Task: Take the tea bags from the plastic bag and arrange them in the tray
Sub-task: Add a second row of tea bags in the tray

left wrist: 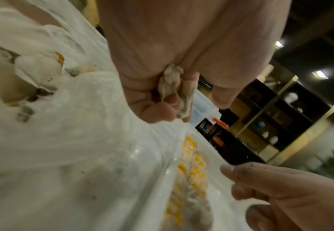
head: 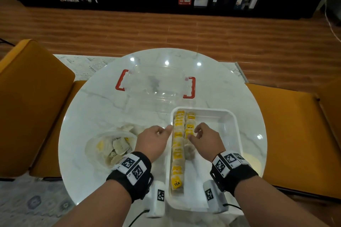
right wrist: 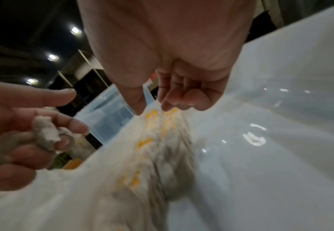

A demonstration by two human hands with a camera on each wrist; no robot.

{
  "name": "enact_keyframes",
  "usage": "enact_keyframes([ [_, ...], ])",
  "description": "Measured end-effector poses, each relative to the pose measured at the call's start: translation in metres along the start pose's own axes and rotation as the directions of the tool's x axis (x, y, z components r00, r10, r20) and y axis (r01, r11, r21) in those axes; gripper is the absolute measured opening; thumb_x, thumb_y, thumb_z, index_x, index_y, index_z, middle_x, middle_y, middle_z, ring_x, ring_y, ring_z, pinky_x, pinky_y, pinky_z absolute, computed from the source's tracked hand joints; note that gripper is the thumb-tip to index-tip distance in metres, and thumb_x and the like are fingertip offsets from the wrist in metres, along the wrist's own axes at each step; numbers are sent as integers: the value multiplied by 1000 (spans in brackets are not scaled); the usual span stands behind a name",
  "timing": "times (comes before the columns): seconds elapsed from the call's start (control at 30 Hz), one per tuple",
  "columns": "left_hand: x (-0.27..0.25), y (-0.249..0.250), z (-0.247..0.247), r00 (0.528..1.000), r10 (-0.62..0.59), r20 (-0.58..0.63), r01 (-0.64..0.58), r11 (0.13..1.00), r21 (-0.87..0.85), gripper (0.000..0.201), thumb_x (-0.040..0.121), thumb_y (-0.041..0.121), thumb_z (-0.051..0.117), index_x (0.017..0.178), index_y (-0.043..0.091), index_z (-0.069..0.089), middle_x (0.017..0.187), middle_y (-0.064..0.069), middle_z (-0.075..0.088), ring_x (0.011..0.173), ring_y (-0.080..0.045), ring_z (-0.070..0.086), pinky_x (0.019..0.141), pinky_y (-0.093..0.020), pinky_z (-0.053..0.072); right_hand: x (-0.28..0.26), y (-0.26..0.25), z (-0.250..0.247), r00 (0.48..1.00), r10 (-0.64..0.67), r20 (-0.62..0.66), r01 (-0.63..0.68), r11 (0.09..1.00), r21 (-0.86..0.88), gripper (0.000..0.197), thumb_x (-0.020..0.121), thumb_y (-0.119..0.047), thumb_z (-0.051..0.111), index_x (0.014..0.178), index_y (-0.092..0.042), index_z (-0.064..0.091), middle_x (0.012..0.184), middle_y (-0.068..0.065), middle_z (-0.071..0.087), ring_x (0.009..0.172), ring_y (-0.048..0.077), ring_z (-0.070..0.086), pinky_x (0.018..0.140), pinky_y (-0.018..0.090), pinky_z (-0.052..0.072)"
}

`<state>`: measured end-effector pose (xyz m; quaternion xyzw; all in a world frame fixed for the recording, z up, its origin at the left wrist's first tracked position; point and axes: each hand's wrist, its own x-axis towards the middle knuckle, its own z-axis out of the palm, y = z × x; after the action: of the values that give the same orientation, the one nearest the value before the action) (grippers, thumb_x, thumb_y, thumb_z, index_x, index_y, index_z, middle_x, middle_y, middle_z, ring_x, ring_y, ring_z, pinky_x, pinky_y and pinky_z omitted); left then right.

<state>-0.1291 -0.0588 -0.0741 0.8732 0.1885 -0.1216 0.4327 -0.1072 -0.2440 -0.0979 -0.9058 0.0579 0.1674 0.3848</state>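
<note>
A white tray (head: 234, 121) sits at the front right of the round marble table (head: 96, 101). It holds two rows of tea bags (head: 178, 145) with yellow tags along its left side. A crumpled plastic bag (head: 110, 145) with more tea bags lies to its left. My left hand (head: 166, 131) hovers at the tray's left rim, its curled fingers gripping a crumpled tea bag (left wrist: 172, 87), which also shows in the right wrist view (right wrist: 45, 129). My right hand (head: 197, 134) is over the shorter second row (head: 190, 127), fingertips pointing down onto the bags (right wrist: 162, 125) and pinching nothing.
A clear plastic box (head: 156, 83) with red handles stands at the back of the table. Orange seats flank the table at left (head: 27, 88) and right (head: 295, 125). The tray's right half (right wrist: 261, 156) is bare. Dark bookshelves line the far wall.
</note>
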Motion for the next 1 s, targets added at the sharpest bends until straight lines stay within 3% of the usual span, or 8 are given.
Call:
enact_keyframes([
  [0.03, -2, 5, -1, 997, -70, 36, 77, 962, -264, 47, 92, 58, 51, 100, 13, 64, 76, 1, 56, 67, -19, 58, 64, -35, 53, -3, -10, -5, 996, -84, -4, 84, 996, 43, 17, 85, -33, 67, 93, -23, 55, 81, -6, 59, 71, 9, 55, 65, 22, 44],
  [0.13, -9, 19, -5, 935, -170, 312, 354, 527, -773, 54, 95, 55, 46, 118, 7, 55, 77, -7, 55, 56, -19, 50, 58, -35, 51, -15, -38, -19, 940, -339, 25, 336, 938, 87, 11, 85, -24, 68, 92, -30, 63, 81, -12, 59, 64, 2, 49, 67, 19, 42],
  [0.2, -12, 25, -9, 890, -86, 448, 451, 313, -836, 70, 94, 62, 37, 128, 2, 49, 89, -15, 61, 64, -24, 57, 64, -37, 53, -22, -49, -26, 877, -478, 43, 472, 876, 101, 16, 83, -19, 69, 95, -30, 67, 82, -16, 57, 67, -1, 50, 67, 13, 39],
  [0.3, -16, 30, -11, 868, 23, 495, 481, 204, -853, 88, 92, 68, 29, 139, -5, 42, 104, -19, 66, 85, -30, 65, 75, -39, 56, -25, -55, -30, 800, -599, 49, 594, 800, 80, 20, 81, -20, 69, 100, -23, 72, 87, -16, 58, 80, -9, 51, 72, 8, 38],
  [0.53, -29, 43, -8, 870, 45, 490, 481, 137, -866, 93, 88, 73, 30, 131, -7, 50, 109, -24, 63, 84, -34, 63, 75, -40, 54, -22, -51, -37, 736, -662, 144, 677, 722, -143, 31, 69, -42, 72, 96, -28, 71, 86, -16, 60, 83, 13, 56, 83, 28, 45],
  [0.7, -36, 50, -3, 876, 67, 478, 466, 145, -873, 88, 92, 70, 26, 124, -8, 54, 103, -21, 69, 85, -28, 69, 79, -35, 57, -28, -53, -42, 740, -662, 118, 673, 724, -150, 12, 85, -31, 64, 92, -27, 73, 79, -16, 65, 76, 13, 52, 77, 23, 41],
  [0.87, -35, 49, 9, 921, -82, 381, 387, 299, -872, 75, 98, 61, 32, 117, -7, 58, 102, -22, 70, 83, -32, 70, 88, -46, 54, -34, -58, -53, 844, -534, 41, 532, 845, 56, 11, 89, -24, 63, 91, -24, 74, 84, -14, 68, 76, 5, 57, 73, 18, 45],
  [1.0, -33, 43, 10, 937, -284, 204, 327, 502, -801, 34, 97, 41, 55, 86, 8, 58, 71, -7, 51, 55, -20, 54, 54, -35, 53, -31, -60, -65, 886, -463, 18, 456, 878, 144, 9, 91, -25, 62, 88, -29, 69, 83, -13, 68, 74, 13, 61, 72, 21, 48],
])
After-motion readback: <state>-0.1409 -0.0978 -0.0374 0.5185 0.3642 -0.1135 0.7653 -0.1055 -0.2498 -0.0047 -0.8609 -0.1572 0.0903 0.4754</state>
